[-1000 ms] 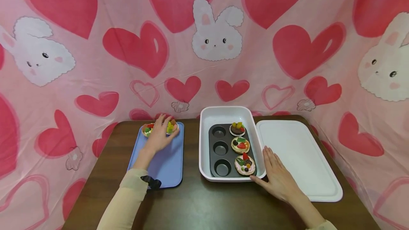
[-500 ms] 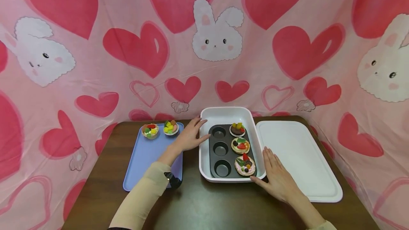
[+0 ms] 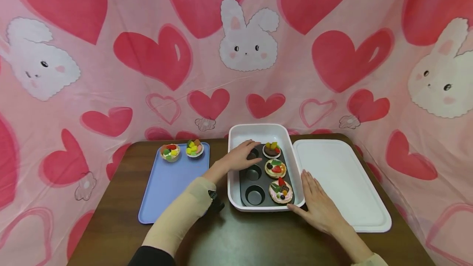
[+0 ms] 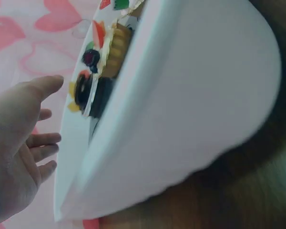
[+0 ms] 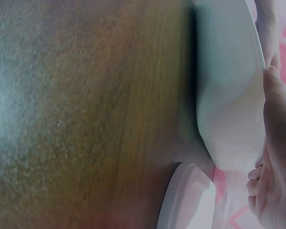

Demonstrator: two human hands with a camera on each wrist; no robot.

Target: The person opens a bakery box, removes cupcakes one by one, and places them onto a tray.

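Observation:
In the head view my left hand [image 3: 242,157] reaches over the dark muffin tin [image 3: 244,182] with fingers apart, holding nothing. The tin sits inside a white rectangular tub [image 3: 258,208]. Its right column bears a chocolate fruit tart [image 3: 271,151] nearest my left fingers, a cream fruit tart [image 3: 275,168] and a pink cream tart [image 3: 281,192] in front. In the left wrist view the thumb and fingers stand beside the chocolate tart [image 4: 101,98], above the tub's rim. My right hand [image 3: 320,208] lies with straight fingers along the tub's right front corner, thumb at the front rim.
On the left a blue tray [image 3: 173,188] carries two fruit tarts, one in a tan shell [image 3: 170,153] and one in a white cup [image 3: 194,149]. A white lid [image 3: 343,184] lies right of the tub. A pink heart-print cloth [image 3: 288,73] hangs behind the table.
My left hand has moved right, from above the two tarts on the blue tray, past the tub's left rim, to over the muffin tin. My right hand stays at the tub's corner.

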